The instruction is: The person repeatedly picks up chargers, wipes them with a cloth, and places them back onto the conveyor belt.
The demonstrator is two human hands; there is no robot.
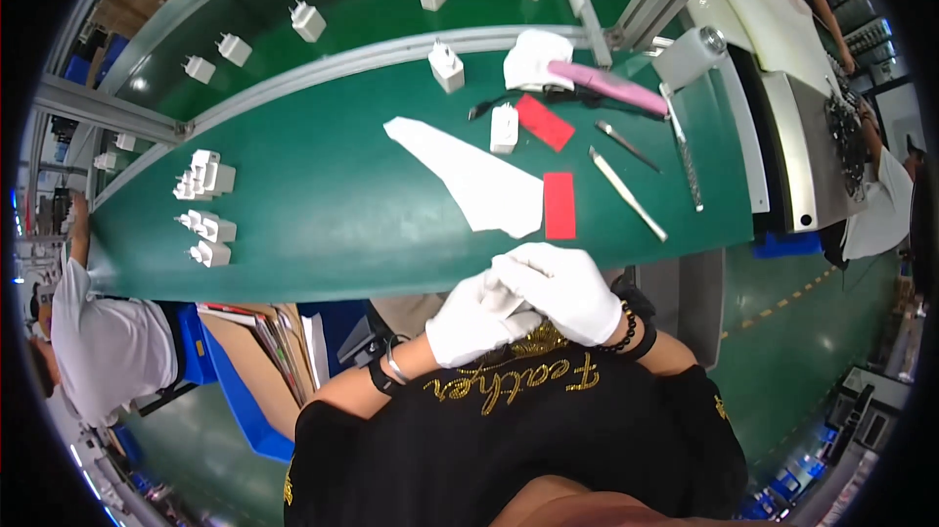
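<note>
Both hands wore white gloves and were pressed together just off the near edge of the green table (323,224), close to the person's chest. The left hand (469,323) was curled around a small white object (502,300), and the right hand (562,290) lay folded over the top of it, fingers closed down on the same piece. Only a sliver of that white object showed between the gloves; its colour matched them so closely that its shape, its long axis and the way it pointed could not be made out. On the table beyond the hands lay a white sheet (469,180) shaped like a long wedge, its narrow tip toward the far left and its wide end toward the hands. Just beside its wide end sat a red card (559,205), upright in the view, and a second red card (544,122) lay tilted farther back, next to a white charger (504,128). More white chargers (204,209) were grouped at the left. Two thin metal tools (627,192) slanted across the right side, near a pink bar (606,87) that rested on a white cloth (533,57). A person in a white shirt (103,336) was cut off at the left rim.
</note>
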